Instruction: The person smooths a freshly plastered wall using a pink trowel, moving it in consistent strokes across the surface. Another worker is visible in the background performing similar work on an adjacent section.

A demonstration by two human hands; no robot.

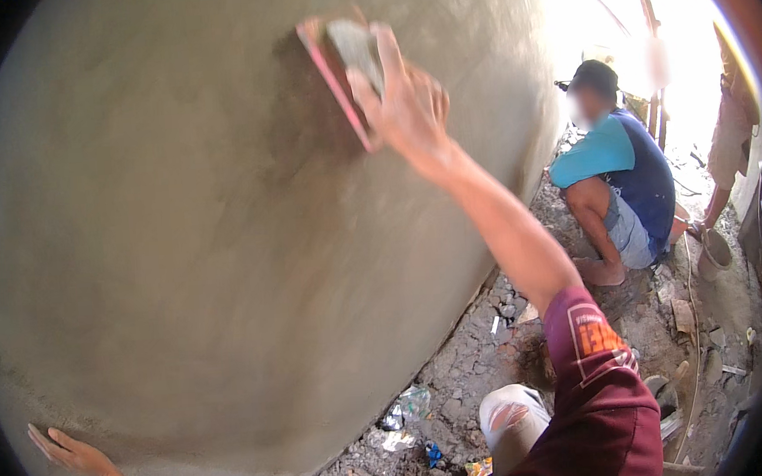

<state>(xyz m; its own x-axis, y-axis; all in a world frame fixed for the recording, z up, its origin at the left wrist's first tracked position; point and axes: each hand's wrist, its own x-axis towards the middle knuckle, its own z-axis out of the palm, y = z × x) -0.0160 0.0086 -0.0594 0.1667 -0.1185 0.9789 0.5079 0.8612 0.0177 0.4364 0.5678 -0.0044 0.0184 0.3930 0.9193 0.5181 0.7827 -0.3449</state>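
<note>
A grey-brown wall (179,224) coated in smooth plaster fills the left and middle of the head view. High on it, my right hand (414,114) grips a plastering float (337,88) with a pinkish-red edge and a greyish handle. The float's face is against the wall or very close to it, over a darker patch. At the lower left, my left hand (78,454) has its fingers stretched out beside the plaster and holds nothing. I cannot tell whether its palm touches the wall.
A person (625,166) in a blue shirt and dark cap squats by the wall on the right. Beyond stands another person (728,134), partly visible, near a bucket (714,254). Rubble and scraps, including a crumpled clear plastic wrapper (409,406), litter the rough ground (467,355).
</note>
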